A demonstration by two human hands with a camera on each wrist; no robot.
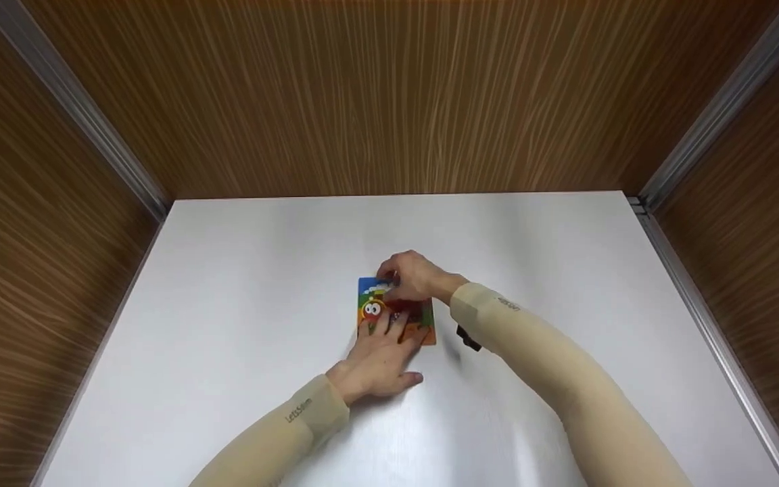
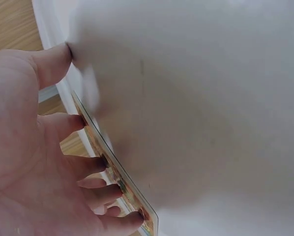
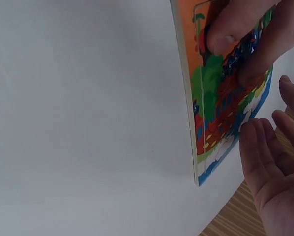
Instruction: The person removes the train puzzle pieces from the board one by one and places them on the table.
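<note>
A colourful picture puzzle board lies on the white table. It shows a cartoon face with big eyes, a blue top edge and an orange bottom edge. My left hand is spread flat over its near part. Its fingertips press on the board, while the thumb stands apart on the table. At the far edge my right hand bends over the board from the right. In the right wrist view, the right hand's fingers reach the blue edge of the board, with nothing visibly pinched. Part of the picture is hidden beneath both hands.
A small dark object sits right of the board, partly hidden by the right sleeve. Brown wood-grain panels enclose the white table at the back and sides, with metal rails along the side edges.
</note>
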